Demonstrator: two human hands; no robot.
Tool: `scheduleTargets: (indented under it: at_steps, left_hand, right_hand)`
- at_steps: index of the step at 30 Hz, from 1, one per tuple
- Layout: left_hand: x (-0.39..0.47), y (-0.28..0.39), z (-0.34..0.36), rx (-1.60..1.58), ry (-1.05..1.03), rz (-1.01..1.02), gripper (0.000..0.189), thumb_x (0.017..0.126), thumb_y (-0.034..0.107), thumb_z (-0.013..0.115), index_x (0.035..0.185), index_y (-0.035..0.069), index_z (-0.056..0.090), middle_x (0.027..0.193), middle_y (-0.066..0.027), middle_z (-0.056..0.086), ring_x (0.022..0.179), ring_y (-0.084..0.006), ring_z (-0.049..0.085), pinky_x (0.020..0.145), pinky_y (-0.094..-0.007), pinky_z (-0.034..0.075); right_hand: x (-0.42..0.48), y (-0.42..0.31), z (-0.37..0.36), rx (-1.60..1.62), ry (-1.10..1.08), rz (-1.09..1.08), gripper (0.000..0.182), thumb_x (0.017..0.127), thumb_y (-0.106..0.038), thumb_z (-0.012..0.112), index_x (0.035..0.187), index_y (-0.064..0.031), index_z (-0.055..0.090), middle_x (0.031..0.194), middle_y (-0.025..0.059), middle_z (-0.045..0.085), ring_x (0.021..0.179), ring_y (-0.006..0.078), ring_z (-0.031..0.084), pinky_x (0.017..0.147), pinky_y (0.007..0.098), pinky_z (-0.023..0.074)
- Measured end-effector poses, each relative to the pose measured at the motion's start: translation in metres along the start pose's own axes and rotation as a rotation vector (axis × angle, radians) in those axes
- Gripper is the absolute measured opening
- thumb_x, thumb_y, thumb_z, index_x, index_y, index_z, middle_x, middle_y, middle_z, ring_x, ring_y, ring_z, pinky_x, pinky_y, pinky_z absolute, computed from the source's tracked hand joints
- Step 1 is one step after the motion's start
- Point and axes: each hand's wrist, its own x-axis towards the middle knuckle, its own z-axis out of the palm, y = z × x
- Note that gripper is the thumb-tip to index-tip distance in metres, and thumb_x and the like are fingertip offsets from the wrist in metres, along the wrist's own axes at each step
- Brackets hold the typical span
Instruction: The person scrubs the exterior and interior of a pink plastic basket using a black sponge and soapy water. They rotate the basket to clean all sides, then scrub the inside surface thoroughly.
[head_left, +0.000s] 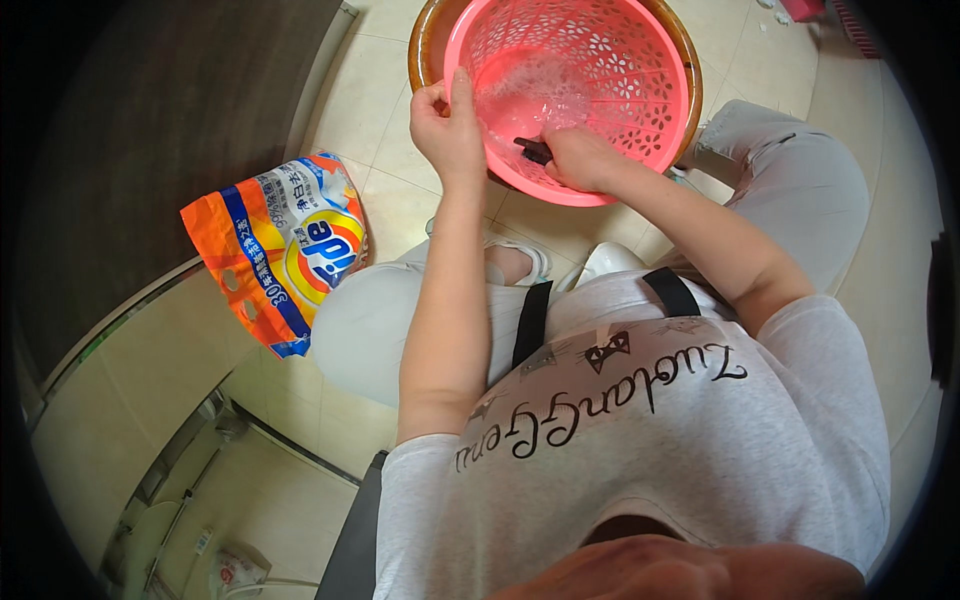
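Note:
A pink plastic basket (637, 176) with flower-shaped holes sits tilted in a round brown basin (694, 71). My left hand (450, 127) grips the basket's rim at its left side, thumb on top. Inside the basket's near part, my right hand (581, 159) is closed around a dark object (534, 150), perhaps a brush; most of it is hidden by the hand. White suds (551, 94) and water lie on the basket's bottom and wall beyond the right hand.
An orange Tide detergent bag (281, 247) stands on the tiled floor (375, 105) to the left, beside my knee. A dark panel (172, 112) rises at the far left. My shoes (611, 262) are just below the basin. Pink items (855, 26) lie at the upper right.

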Motion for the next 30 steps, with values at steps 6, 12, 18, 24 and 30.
scheduleTargets:
  at_steps: [6,12,18,24,30]
  left_hand:
    - [0.003,-0.006,0.003,0.18,0.015,0.033,0.024,0.085,0.02,0.069,0.077,-0.001,0.06,0.075,-0.0049,0.061,0.069,-0.0136,0.055,0.066,-0.029,0.046]
    - [-0.017,-0.019,0.007,0.298,0.091,0.306,0.023,0.089,0.02,0.061,0.083,-0.003,0.061,0.088,-0.0124,0.062,0.081,-0.026,0.059,0.076,-0.036,0.046]
    - [-0.029,-0.021,0.005,0.396,0.089,0.416,0.032,0.096,0.022,0.05,0.077,-0.002,0.055,0.085,-0.0115,0.057,0.08,-0.0246,0.055,0.074,-0.0348,0.044]
    - [-0.029,-0.03,0.004,0.486,0.05,0.39,0.027,0.094,0.021,0.054,0.082,-0.003,0.054,0.092,-0.0162,0.058,0.087,-0.0323,0.055,0.079,-0.0395,0.044]
    - [-0.026,-0.033,0.008,0.509,0.058,0.402,0.026,0.095,0.018,0.051,0.083,-0.004,0.055,0.093,-0.0175,0.058,0.088,-0.0342,0.055,0.079,-0.0406,0.044]
  right_hand:
    - [0.014,0.002,-0.001,0.097,-0.052,0.017,0.037,0.079,-0.018,0.057,0.109,0.0037,0.055,0.097,0.0253,0.062,0.088,0.0396,0.062,0.079,0.0462,0.0478]
    - [-0.012,-0.055,-0.023,0.58,0.183,-0.063,0.04,0.083,-0.018,0.051,0.111,0.0107,0.048,0.099,0.0323,0.059,0.097,0.0426,0.059,0.086,0.0449,0.046]
    - [0.029,0.023,0.02,-0.078,-0.005,0.062,0.043,0.084,-0.019,0.056,0.118,0.0057,0.049,0.125,0.0256,0.051,0.116,0.0376,0.05,0.091,0.05,0.0435]
    - [0.059,0.063,-0.007,-0.532,0.01,0.252,0.051,0.077,-0.017,0.067,0.122,0.0002,0.052,0.136,0.0214,0.044,0.124,0.0385,0.042,0.092,0.0554,0.0406]
    - [0.07,0.036,0.007,-0.124,-0.121,0.208,0.042,0.079,-0.018,0.061,0.115,0.0019,0.058,0.118,0.0229,0.058,0.109,0.0358,0.056,0.088,0.0461,0.0465]
